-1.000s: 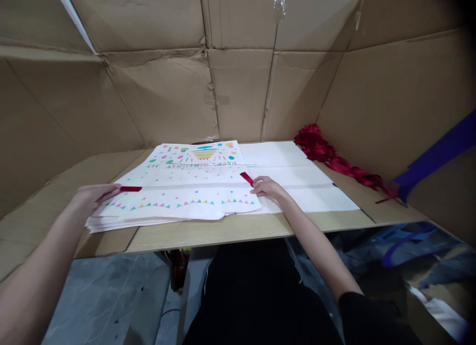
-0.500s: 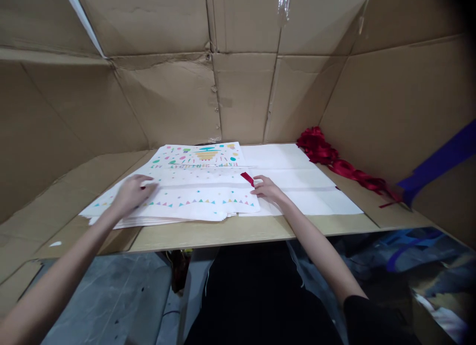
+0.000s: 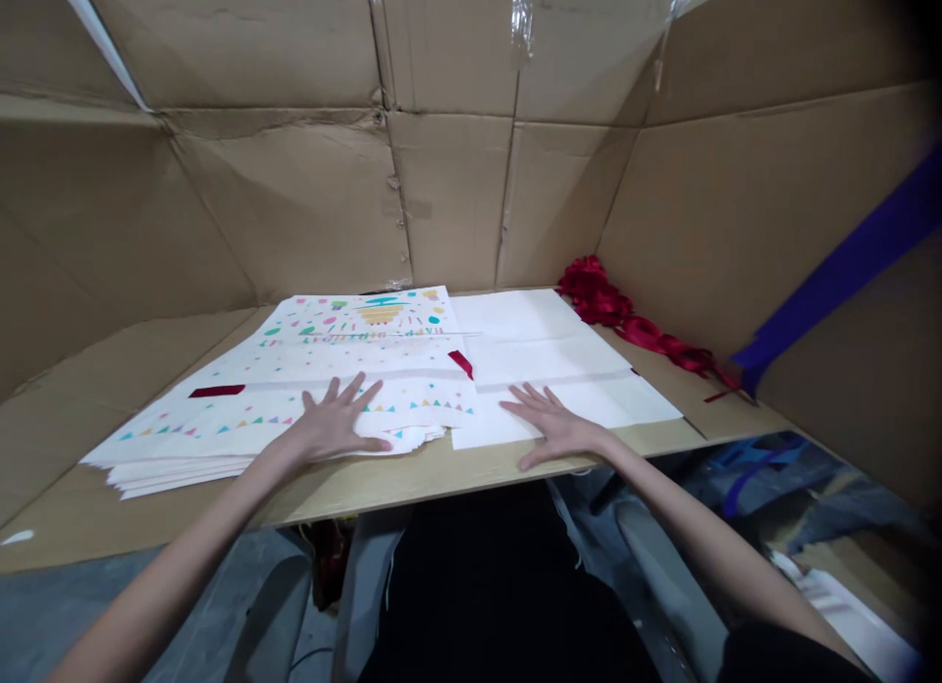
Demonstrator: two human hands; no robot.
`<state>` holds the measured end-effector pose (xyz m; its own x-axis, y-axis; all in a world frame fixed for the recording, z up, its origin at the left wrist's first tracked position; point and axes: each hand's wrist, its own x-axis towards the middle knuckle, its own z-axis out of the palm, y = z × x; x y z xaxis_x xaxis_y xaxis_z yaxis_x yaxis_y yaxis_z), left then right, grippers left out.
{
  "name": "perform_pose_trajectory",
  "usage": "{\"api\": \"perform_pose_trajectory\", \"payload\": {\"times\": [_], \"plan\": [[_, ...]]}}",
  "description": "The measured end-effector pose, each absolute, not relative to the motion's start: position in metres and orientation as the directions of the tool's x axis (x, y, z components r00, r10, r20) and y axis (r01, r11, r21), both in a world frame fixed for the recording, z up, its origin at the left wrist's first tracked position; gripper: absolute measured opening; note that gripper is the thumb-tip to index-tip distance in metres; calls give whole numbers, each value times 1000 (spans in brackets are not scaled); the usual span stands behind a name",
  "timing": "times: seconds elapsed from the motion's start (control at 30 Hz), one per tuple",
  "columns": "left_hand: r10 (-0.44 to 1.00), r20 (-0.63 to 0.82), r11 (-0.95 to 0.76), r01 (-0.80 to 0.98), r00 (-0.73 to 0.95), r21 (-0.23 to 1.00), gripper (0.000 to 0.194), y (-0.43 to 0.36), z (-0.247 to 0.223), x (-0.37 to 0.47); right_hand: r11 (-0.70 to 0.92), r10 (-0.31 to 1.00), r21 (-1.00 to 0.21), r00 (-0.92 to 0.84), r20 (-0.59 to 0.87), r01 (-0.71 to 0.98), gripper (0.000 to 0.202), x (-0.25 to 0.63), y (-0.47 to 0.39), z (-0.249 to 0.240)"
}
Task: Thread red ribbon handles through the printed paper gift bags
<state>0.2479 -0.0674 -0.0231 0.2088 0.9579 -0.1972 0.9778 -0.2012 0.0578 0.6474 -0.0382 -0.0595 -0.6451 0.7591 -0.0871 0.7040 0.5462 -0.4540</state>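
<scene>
My left hand [image 3: 340,423] lies with fingers spread on a stack of printed birthday sheets [image 3: 294,364], near its front edge. Colourful pennants, a cake and upside-down lettering decorate the top sheet. My right hand [image 3: 555,428], fingers also apart, rests at the front edge of the white sheets [image 3: 559,354] to the right. Neither hand holds anything. One short red ribbon piece [image 3: 217,392] lies on the left part of the printed stack. Another red ribbon piece [image 3: 461,363] lies at its right edge, beside the white sheets.
A heap of red ribbon [image 3: 593,290] sits at the back right, trailing toward a purple strap [image 3: 810,281] on the right. Cardboard walls [image 3: 448,192] enclose the table [image 3: 412,492] at the back and sides. A small white scrap [image 3: 19,537] lies at the front left.
My left hand has moved right and nearer, baring the red ribbon on the left. My right hand has come down to the sheets' front edge, off the right ribbon. The camera view has shifted.
</scene>
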Motion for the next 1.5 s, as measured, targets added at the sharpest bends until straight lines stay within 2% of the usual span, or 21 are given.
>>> {"api": "perform_pose_trajectory", "payload": {"times": [0.13,0.2,0.27,0.37,0.47,0.53,0.63,0.7,0.8,0.87,0.93,1.27,1.4,1.5], "plan": [[969,-216,-114,993,119,36,104,-74,-17,247,612,727,-295,-669,-154,734,117,638,-66,-54],[977,-204,-67,998,68,15,100,-77,-15,242,619,735,-209,-652,-184,757,113,631,-78,-49],[979,-198,-41,999,39,-6,96,-79,-14,234,627,739,-155,-646,-190,763,97,626,-89,-44],[978,-203,-45,999,42,-11,86,-76,-13,220,665,712,-153,-682,-166,731,64,625,-103,-35],[976,-210,-68,998,66,0,73,-72,-15,208,663,702,-217,-695,-154,717,45,629,-103,-24],[977,-198,-74,997,77,20,66,-71,-16,204,575,770,-278,-624,-133,769,35,635,-92,-17],[981,-180,-58,996,70,72,62,-72,-17,204,286,951,-406,-310,8,868,25,652,-62,-10],[983,-168,-60,992,77,107,62,-74,-18,206,101,994,-542,-56,98,834,24,667,-40,-7],[978,-150,-124,985,142,123,59,-78,-19,211,1,953,-712,215,214,703,21,687,-16,-3],[973,-140,-166,979,182,115,57,-81,-19,219,-4,892,-745,340,299,667,22,693,-9,2],[968,-140,-192,975,207,111,56,-83,-19,231,-9,836,-726,404,372,688,22,693,-8,10],[935,-99,-334,938,342,90,69,-68,-31,344,175,670,-472,247,700,864,33,649,-17,33],[921,-164,-340,935,353,104,82,-61,-36,400,317,588,-374,128,798,872,38,628,-22,35],[889,-193,-393,908,415,145,73,-52,-31,431,379,560,-311,52,827,872,39,617,-26,34]]}}
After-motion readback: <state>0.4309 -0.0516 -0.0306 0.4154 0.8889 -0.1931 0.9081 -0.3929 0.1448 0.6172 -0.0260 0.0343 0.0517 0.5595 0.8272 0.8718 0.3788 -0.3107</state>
